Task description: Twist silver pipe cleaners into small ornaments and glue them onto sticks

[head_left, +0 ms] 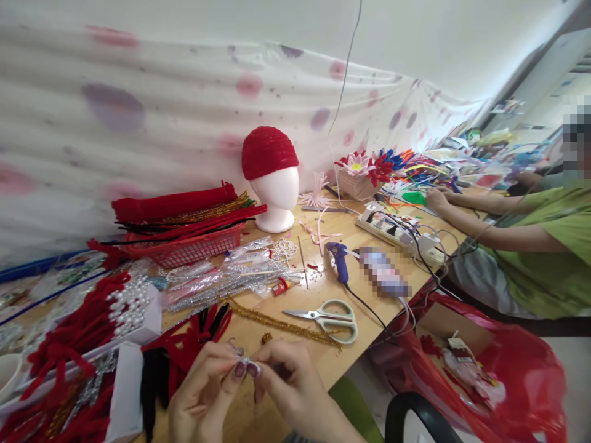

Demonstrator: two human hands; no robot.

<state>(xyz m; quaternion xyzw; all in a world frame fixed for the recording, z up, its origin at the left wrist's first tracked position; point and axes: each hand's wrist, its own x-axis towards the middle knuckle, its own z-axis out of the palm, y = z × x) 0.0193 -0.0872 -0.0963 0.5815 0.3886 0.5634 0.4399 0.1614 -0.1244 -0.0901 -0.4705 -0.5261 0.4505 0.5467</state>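
My left hand (205, 391) and my right hand (293, 384) meet at the front edge of the table, thumbs and fingertips pinched together. Between them is a small silvery piece (244, 358), mostly covered by the fingers, so its kind is unclear. Just beyond the hands, gold tinsel pipe cleaners (286, 320) lie across the wood, beside scissors (330, 317) with pale green handles. To the left of my left hand are red fuzzy pipe cleaners (184, 341) with black ones among them.
A white foam head (277, 197) wears a red cap (268, 152). Nearby are a red basket (198, 246), a blue glue gun (339, 261), a power strip (399, 234) and a white box (127, 394). A person (521, 246) in green works at right, above a red bag (517, 363).
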